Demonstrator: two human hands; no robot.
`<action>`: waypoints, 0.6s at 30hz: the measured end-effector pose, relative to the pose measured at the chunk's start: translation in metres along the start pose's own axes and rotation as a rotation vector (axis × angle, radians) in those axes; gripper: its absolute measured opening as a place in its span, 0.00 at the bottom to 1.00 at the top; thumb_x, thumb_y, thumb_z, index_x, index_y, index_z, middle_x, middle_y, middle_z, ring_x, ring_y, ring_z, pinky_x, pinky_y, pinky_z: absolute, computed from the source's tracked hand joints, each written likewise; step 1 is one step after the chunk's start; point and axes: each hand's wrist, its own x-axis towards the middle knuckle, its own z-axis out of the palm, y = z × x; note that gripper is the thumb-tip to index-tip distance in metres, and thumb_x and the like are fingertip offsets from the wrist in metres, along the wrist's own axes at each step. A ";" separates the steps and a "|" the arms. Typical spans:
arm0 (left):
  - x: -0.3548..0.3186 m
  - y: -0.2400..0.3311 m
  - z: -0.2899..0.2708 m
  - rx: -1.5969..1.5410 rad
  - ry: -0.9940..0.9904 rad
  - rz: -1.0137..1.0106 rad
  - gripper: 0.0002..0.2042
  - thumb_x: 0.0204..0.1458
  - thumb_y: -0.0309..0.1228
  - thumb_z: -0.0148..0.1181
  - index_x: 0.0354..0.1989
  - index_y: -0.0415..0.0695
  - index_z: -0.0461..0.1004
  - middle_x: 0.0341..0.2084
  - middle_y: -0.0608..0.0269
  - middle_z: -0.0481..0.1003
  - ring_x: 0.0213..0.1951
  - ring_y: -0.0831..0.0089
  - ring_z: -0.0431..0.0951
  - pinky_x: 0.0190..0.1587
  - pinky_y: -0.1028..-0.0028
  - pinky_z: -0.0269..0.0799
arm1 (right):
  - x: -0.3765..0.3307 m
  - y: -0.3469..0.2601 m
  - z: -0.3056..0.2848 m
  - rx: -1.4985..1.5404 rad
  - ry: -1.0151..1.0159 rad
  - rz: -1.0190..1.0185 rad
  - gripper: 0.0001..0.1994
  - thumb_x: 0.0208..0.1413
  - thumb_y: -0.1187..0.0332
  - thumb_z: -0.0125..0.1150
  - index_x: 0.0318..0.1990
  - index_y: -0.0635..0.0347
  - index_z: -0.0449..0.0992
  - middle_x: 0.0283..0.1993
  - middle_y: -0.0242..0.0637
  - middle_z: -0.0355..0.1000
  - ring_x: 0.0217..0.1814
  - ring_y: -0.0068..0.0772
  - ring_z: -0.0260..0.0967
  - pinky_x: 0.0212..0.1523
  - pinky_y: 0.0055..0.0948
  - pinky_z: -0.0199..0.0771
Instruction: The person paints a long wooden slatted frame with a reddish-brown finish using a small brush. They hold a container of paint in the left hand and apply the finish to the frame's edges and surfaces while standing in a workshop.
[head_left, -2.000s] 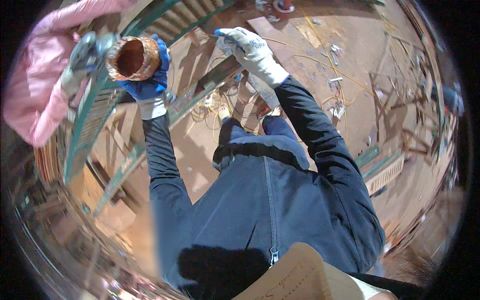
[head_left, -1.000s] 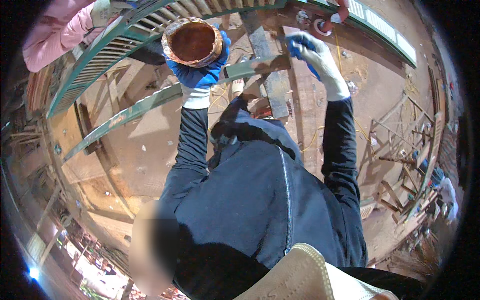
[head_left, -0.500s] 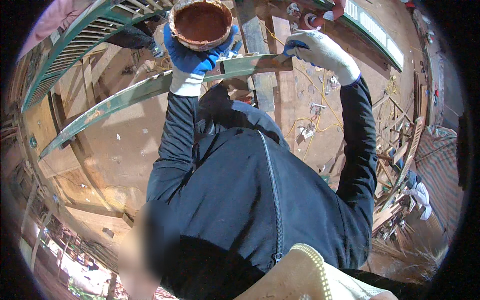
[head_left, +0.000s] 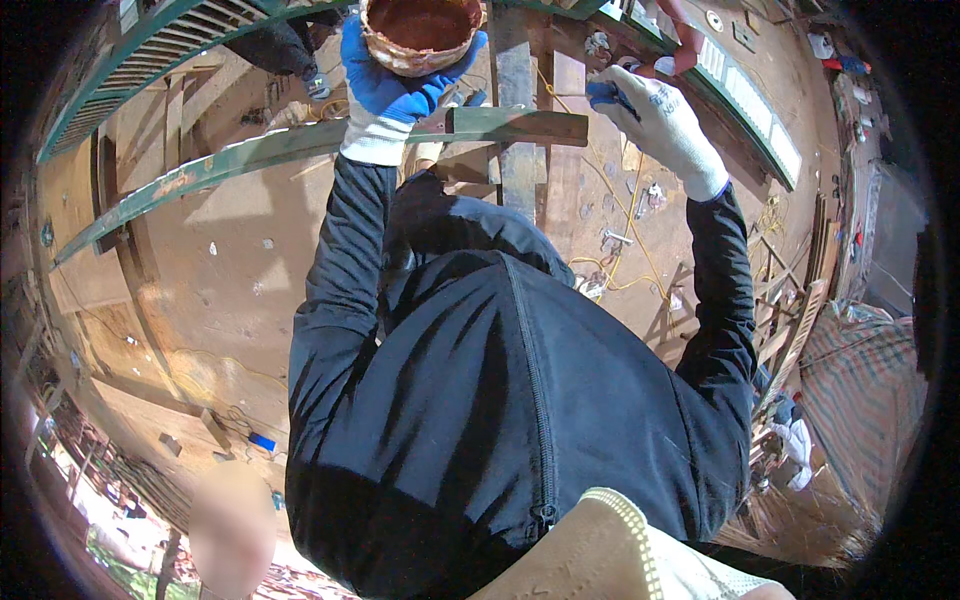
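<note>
My left hand (head_left: 385, 100), in a white glove with blue coating, cups a round, crusted bowl (head_left: 420, 60) from below. Reddish-brown paste coats its inside. Beneath that wrist, a long green wooden beam (head_left: 520, 126) runs from the far left to a squared end between my hands. Just beyond this end, my right hand (head_left: 655, 110), gloved alike, hangs apart from the beam with its fingers curled together. They grip what looks like a small scraper, whose blade shows only in the earlier picture; the fingers cover it now.
A green slatted shutter (head_left: 130, 85) arches across the upper left, near a person's dark trouser leg (head_left: 275, 50). Another green louvred panel (head_left: 750, 105) lies at the upper right. Yellow cord (head_left: 625, 215) winds over the ground; a striped tarp (head_left: 860, 370) and stacked timber (head_left: 795, 340) are at right.
My right hand has lifted away from the beam's end, moving slightly right. The bowl in my left hand has shifted up and a little right, while the view has also moved.
</note>
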 end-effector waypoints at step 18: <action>0.000 0.000 0.001 -0.024 0.016 0.046 0.35 0.54 0.59 0.64 0.68 0.60 0.65 0.67 0.56 0.67 0.66 0.46 0.67 0.68 0.37 0.63 | -0.038 -0.045 0.040 0.034 0.107 0.142 0.18 0.61 0.70 0.62 0.58 0.53 0.77 0.40 0.41 0.73 0.39 0.47 0.74 0.41 0.41 0.74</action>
